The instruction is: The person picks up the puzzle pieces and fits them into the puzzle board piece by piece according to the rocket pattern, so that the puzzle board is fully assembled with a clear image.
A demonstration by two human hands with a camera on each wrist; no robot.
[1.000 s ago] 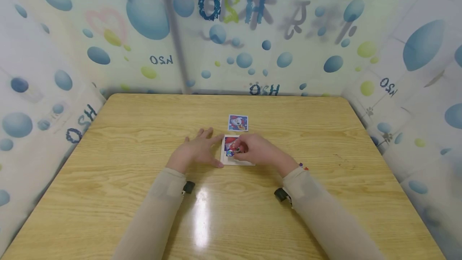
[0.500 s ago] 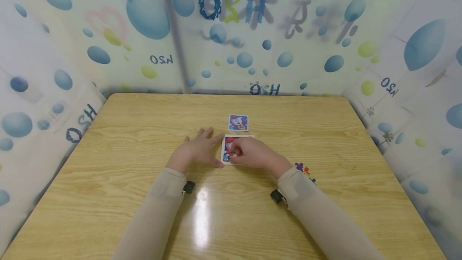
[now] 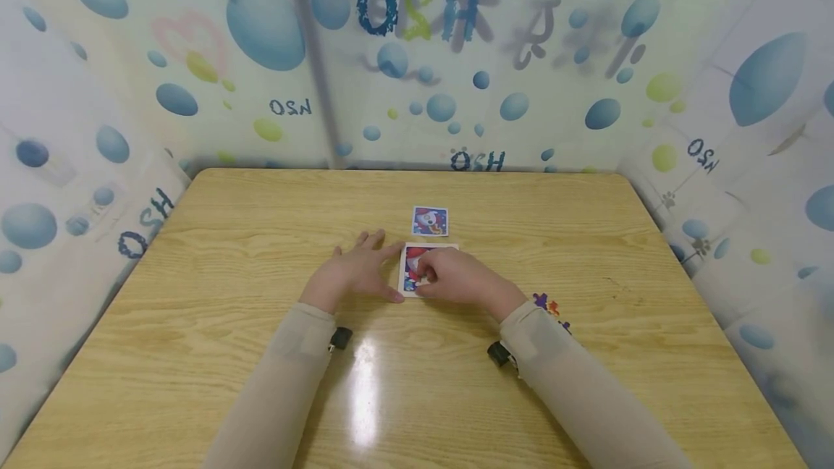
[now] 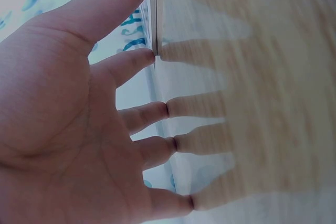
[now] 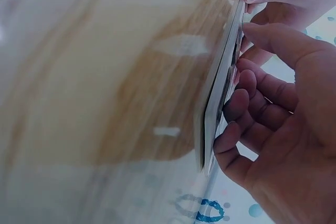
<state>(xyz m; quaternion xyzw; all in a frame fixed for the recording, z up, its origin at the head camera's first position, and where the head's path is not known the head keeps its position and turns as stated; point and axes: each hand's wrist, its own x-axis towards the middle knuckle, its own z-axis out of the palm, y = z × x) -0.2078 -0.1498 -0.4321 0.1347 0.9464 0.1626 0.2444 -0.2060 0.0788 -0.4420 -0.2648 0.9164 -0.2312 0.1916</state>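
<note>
A white-rimmed jigsaw board (image 3: 402, 273) with a red and blue picture lies flat mid-table. My left hand (image 3: 358, 270) has its fingers spread, thumb and index tip against the board's left edge; in the left wrist view its fingertips rest on the tabletop. Over the board's right part is my right hand (image 3: 459, 277), thumb and curled fingers pinching a jigsaw piece low on the picture, mostly hidden beneath them. From the right wrist, the board (image 5: 210, 124) shows edge-on with the fingertips right at its picture side.
A small picture card (image 3: 430, 221) with a rocket design lies just beyond the board. Beside the right sleeve sit loose pieces: a purple piece (image 3: 540, 300), an orange piece (image 3: 553, 307) and another purple piece (image 3: 565, 325). Patterned curtains (image 3: 404, 93) surround the wooden table (image 3: 260, 237).
My right hand has shifted slightly left and lower over the board, then stayed there. Its forearm uncovers more of the loose pieces. The left hand has not moved.
</note>
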